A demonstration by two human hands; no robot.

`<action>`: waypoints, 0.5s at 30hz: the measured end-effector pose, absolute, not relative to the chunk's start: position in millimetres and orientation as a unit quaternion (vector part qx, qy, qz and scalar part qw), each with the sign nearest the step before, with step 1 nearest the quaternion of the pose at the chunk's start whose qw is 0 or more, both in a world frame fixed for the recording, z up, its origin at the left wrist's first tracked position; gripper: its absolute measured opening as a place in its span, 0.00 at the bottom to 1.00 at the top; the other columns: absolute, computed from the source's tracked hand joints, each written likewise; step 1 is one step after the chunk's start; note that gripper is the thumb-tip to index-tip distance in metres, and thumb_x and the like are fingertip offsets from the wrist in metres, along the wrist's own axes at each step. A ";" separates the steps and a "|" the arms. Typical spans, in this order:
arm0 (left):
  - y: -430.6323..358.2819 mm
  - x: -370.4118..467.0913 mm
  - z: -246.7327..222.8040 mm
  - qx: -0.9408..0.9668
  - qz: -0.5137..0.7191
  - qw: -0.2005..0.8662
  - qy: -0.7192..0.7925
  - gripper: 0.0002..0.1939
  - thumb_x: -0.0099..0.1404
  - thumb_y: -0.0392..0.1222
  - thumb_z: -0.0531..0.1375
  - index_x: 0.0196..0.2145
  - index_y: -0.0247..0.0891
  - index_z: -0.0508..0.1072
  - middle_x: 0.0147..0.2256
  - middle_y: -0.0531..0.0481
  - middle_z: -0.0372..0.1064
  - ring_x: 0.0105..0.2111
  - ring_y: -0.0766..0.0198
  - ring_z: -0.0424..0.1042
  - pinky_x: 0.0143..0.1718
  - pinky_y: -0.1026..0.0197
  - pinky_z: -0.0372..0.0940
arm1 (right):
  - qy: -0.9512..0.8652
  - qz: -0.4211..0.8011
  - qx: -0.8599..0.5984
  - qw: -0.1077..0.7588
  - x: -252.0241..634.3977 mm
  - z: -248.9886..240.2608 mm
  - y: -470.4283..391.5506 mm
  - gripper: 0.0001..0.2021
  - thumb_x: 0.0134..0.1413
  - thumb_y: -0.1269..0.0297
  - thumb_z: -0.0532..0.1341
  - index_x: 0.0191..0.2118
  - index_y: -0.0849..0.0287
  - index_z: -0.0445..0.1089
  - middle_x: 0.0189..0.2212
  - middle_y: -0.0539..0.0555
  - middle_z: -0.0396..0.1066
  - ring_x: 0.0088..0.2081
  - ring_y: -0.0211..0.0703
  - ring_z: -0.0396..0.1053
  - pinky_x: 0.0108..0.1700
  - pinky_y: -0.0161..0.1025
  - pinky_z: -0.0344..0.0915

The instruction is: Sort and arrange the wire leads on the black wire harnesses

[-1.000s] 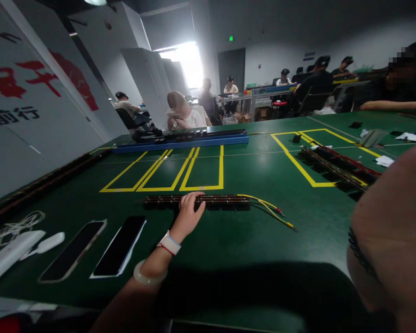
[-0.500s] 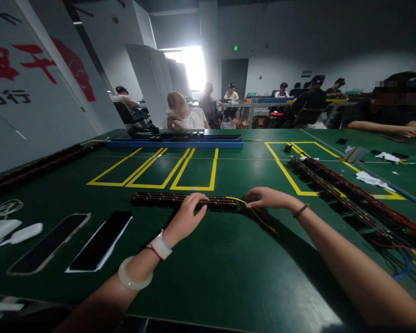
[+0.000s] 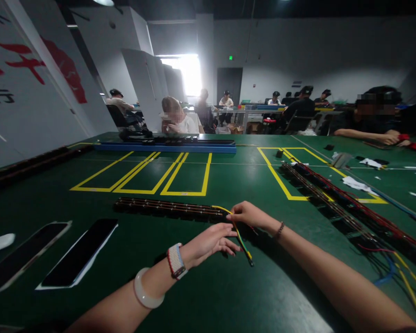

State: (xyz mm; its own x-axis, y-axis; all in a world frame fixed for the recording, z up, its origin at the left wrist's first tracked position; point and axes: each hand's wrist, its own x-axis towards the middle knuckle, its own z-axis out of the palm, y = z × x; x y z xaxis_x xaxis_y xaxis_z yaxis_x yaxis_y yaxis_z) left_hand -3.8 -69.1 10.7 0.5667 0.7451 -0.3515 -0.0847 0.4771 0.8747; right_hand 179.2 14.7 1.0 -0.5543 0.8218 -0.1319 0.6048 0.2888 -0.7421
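A long black strip with copper-coloured rails (image 3: 166, 208) lies across the green table in front of me. From its right end runs a yellow and green wire (image 3: 241, 241), whose dark tip rests toward me. My right hand (image 3: 247, 215) pinches this wire near the strip's end, thumb against fingertips. My left hand (image 3: 211, 243) is just below, fingers stretched out and apart beside the wire; it grips nothing that I can see. A watch and a pale bangle are on the left wrist.
Two phones (image 3: 79, 254) lie at the left. More railed strips with red wires (image 3: 333, 203) extend along the right side. A blue channel (image 3: 166, 147) stands at the far edge. Yellow tape rectangles (image 3: 138, 190) mark the table. Other people sit beyond it.
My left hand has left the strip and moved right, to beside the wire. The right hand stays at the strip's end, and the wire now hangs more toward me. The view has shifted slightly.
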 end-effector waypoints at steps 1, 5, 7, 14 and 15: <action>-69.2 -4.1 7.2 0.427 0.274 0.776 0.374 0.17 0.63 0.47 0.57 0.45 0.32 0.63 0.42 0.39 0.69 0.37 0.61 0.73 0.38 0.59 0.64 | -0.792 0.376 -0.458 0.148 173.2 0.0 9.6 0.17 0.52 0.54 0.59 0.26 0.64 0.71 0.17 0.48 0.65 0.19 0.32 0.57 0.21 0.31 0.50; -69.7 -7.5 -4.6 0.409 0.301 0.783 0.359 0.15 0.62 0.47 0.58 0.41 0.34 0.62 0.36 0.46 0.69 0.33 0.65 0.72 0.34 0.63 0.61 | -0.784 0.380 -0.462 0.168 155.1 -4.4 -1.1 0.18 0.56 0.53 0.56 0.29 0.64 0.73 0.18 0.49 0.67 0.19 0.33 0.59 0.21 0.30 0.52; -70.1 -9.1 -7.5 0.409 0.319 0.768 0.375 0.13 0.62 0.46 0.57 0.40 0.35 0.61 0.35 0.49 0.68 0.29 0.69 0.70 0.31 0.64 0.59 | -0.792 0.389 -0.442 0.161 153.5 -5.1 1.8 0.20 0.57 0.52 0.55 0.32 0.64 0.74 0.20 0.50 0.69 0.20 0.34 0.60 0.22 0.31 0.53; -65.0 -16.5 -7.9 0.480 0.300 0.708 0.421 0.15 0.62 0.51 0.56 0.34 0.34 0.63 0.27 0.54 0.64 0.17 0.77 0.55 0.21 0.66 0.47 | -0.876 0.162 -0.406 0.203 165.6 -1.8 27.3 0.12 0.59 0.59 0.57 0.40 0.56 0.76 0.33 0.54 0.73 0.35 0.43 0.67 0.39 0.37 0.60; -63.9 -17.7 -8.6 0.492 0.297 0.702 0.421 0.17 0.62 0.53 0.55 0.34 0.34 0.63 0.26 0.54 0.63 0.16 0.77 0.54 0.20 0.66 0.46 | -0.884 0.102 -0.410 0.202 166.1 -3.5 28.4 0.11 0.60 0.61 0.57 0.41 0.54 0.75 0.33 0.54 0.73 0.36 0.44 0.67 0.41 0.39 0.59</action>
